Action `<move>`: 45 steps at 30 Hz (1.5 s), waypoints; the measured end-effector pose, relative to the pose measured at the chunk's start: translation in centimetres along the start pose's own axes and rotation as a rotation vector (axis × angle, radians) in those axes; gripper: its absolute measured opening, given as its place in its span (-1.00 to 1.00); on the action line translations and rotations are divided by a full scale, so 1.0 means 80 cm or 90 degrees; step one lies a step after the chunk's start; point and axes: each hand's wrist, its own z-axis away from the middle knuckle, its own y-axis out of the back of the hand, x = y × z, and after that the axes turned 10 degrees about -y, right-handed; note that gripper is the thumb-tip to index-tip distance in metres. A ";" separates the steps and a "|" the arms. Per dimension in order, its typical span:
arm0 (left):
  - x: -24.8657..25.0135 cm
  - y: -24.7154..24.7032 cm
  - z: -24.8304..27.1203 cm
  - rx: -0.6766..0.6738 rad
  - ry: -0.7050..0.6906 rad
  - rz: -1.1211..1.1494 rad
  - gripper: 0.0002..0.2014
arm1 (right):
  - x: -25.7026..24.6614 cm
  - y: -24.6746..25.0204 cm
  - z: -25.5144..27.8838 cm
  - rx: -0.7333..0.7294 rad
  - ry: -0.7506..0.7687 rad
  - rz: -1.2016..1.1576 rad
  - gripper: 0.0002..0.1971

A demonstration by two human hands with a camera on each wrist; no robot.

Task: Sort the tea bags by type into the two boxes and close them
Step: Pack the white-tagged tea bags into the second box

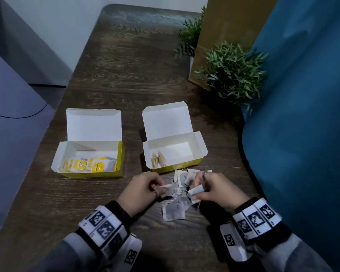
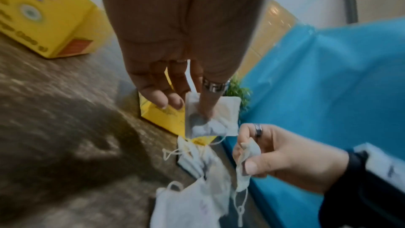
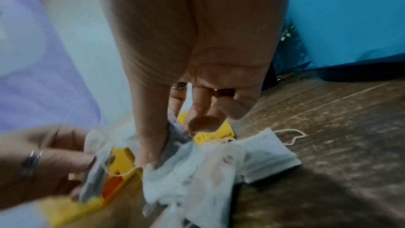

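Right now a loose pile of white tea bags (image 1: 174,205) is lying on the dark desk (image 1: 126,75), just in front of the right yellow box (image 1: 174,152). The left hand (image 1: 143,190) and the right hand (image 1: 220,190) are each pinching one bag above it with curled fingers (image 2: 206,108). The left yellow box (image 1: 90,160), lid standing open, is holding yellow-labelled bags, and two leafy plants (image 1: 232,73) are sitting beyond.

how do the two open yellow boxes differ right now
The left yellow cardboard box holds a row of many tea bags with yellow wrappers; the right yellow cardboard box holds only a couple of brownish tea bags at its left end. The left box sits square to the table edge; the right one is turned at an angle. The right box lies closer to the loose pile of white tea bags. Both stand open with white lids raised.
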 end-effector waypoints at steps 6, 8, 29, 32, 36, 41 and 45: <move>0.017 0.031 0.008 0.072 -0.047 0.308 -0.85 | -0.017 0.022 0.014 0.124 0.142 -0.267 -0.71; 0.020 0.038 0.008 0.080 -0.067 0.309 -0.83 | -0.024 0.021 0.012 0.181 0.204 -0.257 -0.74; 0.050 0.050 -0.008 0.042 0.061 0.287 -0.86 | -0.076 0.023 0.013 0.051 0.180 -0.181 -0.68; 0.052 0.048 -0.010 0.037 0.049 0.223 -0.85 | -0.080 0.027 0.008 0.089 0.181 -0.185 -0.92; 0.057 0.043 -0.011 0.012 0.038 0.135 -0.81 | -0.085 0.030 0.008 0.052 0.177 -0.288 -0.75; 0.055 0.039 -0.016 0.019 -0.010 0.134 -0.87 | -0.090 0.035 0.002 0.079 0.193 -0.180 -0.85; 0.042 0.043 -0.018 0.067 0.007 0.123 -0.91 | -0.089 0.049 -0.010 0.195 0.209 -0.005 -0.97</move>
